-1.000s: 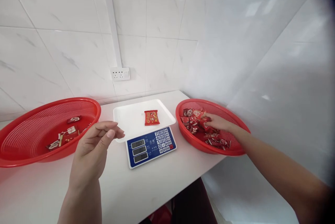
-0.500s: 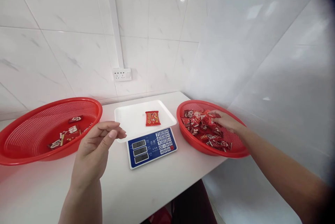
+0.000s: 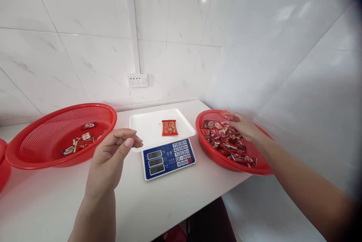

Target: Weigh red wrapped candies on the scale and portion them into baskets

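My right hand (image 3: 243,126) is above the right-hand red basket (image 3: 207,150), its fingers closed on a red snack packet (image 3: 230,117). Below it, many small red and dark wrapped packets (image 3: 222,138) lie heaped in that basket. One red snack packet with a printed front (image 3: 169,127) rests flat on the white tray (image 3: 145,123) of a digital scale (image 3: 169,160). My left hand (image 3: 111,159) hovers at the tray's front left corner, with loosely bent fingers, the thumb apart from them, and nothing in it.
Another red basket (image 3: 34,161) stands to the left with several packets inside. A further red rim (image 3: 2,163) shows at the left edge. The white table (image 3: 132,204) meets a tiled wall carrying a socket (image 3: 138,80); a pale wall closes off the right.
My right hand has lifted off the heap with a red packet in its fingers. The view has shifted slightly left. My left hand keeps its pose, and the packet on the tray stays put.
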A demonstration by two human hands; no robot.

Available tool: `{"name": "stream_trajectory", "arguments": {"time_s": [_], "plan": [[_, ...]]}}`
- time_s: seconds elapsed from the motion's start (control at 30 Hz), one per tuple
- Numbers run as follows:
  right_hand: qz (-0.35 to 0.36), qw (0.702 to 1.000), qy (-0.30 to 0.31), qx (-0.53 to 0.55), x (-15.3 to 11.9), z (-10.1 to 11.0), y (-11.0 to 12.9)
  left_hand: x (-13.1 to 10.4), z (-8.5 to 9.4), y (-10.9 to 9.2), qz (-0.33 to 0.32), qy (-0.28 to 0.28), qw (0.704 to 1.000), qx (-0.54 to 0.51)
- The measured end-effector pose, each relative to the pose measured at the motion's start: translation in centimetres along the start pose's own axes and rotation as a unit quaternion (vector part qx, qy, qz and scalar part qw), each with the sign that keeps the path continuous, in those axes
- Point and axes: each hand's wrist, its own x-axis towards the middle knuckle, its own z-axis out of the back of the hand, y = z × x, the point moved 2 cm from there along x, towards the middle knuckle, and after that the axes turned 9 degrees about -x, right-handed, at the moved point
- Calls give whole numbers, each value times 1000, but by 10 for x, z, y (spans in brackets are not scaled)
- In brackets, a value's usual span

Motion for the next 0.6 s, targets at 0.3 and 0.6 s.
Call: {"name": "stream_trajectory", "arguments": {"time_s": [0.3, 0.6], "plan": [[36, 967, 221, 121, -34, -100, 123, -2, -3, -3, -2, 11, 1000, 7], [94, 964, 245, 51, -26, -152, 158, -1, 2, -6, -12, 8, 1000, -11]]}}
